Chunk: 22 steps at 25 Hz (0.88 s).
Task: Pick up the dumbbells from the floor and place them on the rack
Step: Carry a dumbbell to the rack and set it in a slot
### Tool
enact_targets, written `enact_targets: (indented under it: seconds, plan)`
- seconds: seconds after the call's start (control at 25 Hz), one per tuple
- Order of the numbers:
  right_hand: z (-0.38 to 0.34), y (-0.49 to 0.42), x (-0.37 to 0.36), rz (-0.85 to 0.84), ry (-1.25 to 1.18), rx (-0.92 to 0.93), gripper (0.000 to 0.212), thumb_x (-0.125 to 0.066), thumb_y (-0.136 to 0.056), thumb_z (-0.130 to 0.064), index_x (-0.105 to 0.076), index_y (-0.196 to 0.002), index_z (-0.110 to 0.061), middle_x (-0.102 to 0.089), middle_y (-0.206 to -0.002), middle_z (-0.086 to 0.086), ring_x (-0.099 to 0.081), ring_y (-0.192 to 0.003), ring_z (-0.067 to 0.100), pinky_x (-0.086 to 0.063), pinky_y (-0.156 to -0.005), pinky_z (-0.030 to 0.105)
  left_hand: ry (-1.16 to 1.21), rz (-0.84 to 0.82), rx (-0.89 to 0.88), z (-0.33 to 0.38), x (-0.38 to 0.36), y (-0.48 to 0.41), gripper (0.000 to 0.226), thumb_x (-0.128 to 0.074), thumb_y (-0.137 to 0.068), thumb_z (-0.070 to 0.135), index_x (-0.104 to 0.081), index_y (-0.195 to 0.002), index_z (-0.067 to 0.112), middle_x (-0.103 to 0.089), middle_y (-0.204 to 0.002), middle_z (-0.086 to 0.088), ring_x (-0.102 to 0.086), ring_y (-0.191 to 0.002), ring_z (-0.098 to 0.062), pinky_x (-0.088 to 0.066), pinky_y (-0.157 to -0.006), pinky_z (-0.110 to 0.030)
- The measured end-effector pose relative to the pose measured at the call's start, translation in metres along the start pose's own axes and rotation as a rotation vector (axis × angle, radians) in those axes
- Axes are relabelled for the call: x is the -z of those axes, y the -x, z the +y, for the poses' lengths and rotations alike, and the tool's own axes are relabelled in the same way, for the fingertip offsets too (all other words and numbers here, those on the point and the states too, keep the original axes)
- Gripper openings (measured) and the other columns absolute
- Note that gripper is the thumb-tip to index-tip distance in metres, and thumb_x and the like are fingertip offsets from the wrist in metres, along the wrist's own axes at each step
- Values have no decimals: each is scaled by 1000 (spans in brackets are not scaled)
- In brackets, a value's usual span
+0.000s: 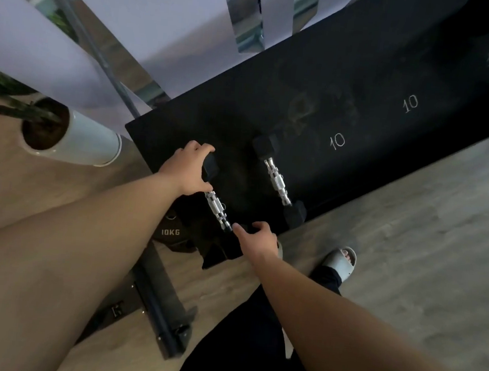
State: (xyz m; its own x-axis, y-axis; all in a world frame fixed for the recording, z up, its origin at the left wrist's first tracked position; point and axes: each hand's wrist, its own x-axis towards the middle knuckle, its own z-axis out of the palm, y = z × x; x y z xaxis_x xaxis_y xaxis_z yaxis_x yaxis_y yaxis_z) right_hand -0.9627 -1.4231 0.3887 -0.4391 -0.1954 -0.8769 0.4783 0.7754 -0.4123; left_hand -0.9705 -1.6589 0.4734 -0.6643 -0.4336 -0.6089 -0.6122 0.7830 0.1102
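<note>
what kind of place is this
Probably a gym or home workout corner: a black dumbbell rack marked "10", two chrome-handled dumbbells on it, and a plate stamped "10KG" below. Wood-look flooring and a potted plant sit alongside.

On the black rack (320, 82), the left hand (187, 168) cups the far head of a dumbbell (216, 206) while the right hand (258, 237) curls over its near head, the knurled steel handle bare between them. A second dumbbell (277, 179) lies just beside it on the same shelf, near two chalked "10" marks (337, 140). Below sit a black weight marked "10KG" (171, 232), a white plant pot (73, 137) and a grey slipper (341, 260) on the wooden floor (409, 244).
</note>
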Motion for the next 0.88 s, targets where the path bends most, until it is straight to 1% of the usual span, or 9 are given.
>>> enact_targets:
  seconds: [0.08,0.16,0.32,0.4,0.48,0.56,0.64,0.76,0.88]
  plan:
    - [0,-6,-12,-23,-23,-5,80,-70,-82,-65,-48,-147,-23,-58,-133,5,-65,-86,16,-59,-67,32,24,10,-20,-4,-1,-3,96,-93,-73,33,-39,-152,28,-43,-153,-9,-51,-133,-34,-51,-104,-51]
    - [1,-11,-18,-32,-33,-18,81,-72,-82,-64,-49,-147,-22,-64,-125,5,-68,-92,19,-64,-77,39,35,9,-39,-8,-2,-6,96,-94,-71,32,-40,-151,27,-47,-149,-8,-54,-129,-32,-51,-102,-47]
    - [1,-21,-20,-66,-32,-42,76,-74,-81,-58,-49,-145,-24,-63,-124,6,-69,-90,20,-66,-74,39,61,9,-81,-13,0,-10,87,-94,-71,30,-46,-144,27,-50,-139,-5,-58,-119,-28,-49,-89,-36]
    - [-1,-22,-21,-78,-47,-66,71,-75,-81,-55,-52,-142,-25,-61,-127,8,-69,-92,22,-66,-69,37,62,7,-101,-15,2,-10,85,-94,-71,31,-47,-143,27,-51,-136,-5,-59,-115,-27,-50,-88,-36]
    - [-4,-19,-20,-71,-57,-77,67,-76,-79,-51,-54,-137,-26,-60,-128,8,-68,-92,22,-62,-60,34,58,8,-109,-16,5,-7,85,-94,-70,33,-48,-141,28,-52,-134,-4,-59,-113,-26,-53,-89,-38]
    - [-7,-15,-12,-66,-69,-77,63,-76,-78,-49,-56,-133,-27,-60,-127,8,-67,-95,23,-61,-59,34,49,16,-114,-14,10,-2,85,-94,-68,37,-49,-139,31,-52,-131,-2,-59,-111,-25,-53,-86,-37]
    - [-10,-9,0,-69,-77,-64,60,-77,-76,-49,-58,-128,-27,-61,-122,6,-68,-96,24,-63,-63,35,48,11,-116,-8,20,3,85,-94,-66,40,-48,-138,33,-52,-129,-1,-58,-110,-24,-53,-86,-37]
    - [-24,7,28,-61,-56,-25,51,-77,-76,-49,-61,-119,-26,-67,-111,3,-70,-91,21,-62,-61,32,40,15,-126,9,47,12,86,-93,-65,43,-47,-137,37,-51,-128,1,-57,-110,-24,-56,-89,-42]
    - [-40,26,59,-48,-84,2,45,-78,-77,-46,-62,-114,-25,-68,-102,0,-71,-85,18,-62,-58,31,24,45,-162,30,74,19,87,-92,-62,46,-48,-136,36,-52,-127,0,-58,-110,-25,-55,-88,-41]
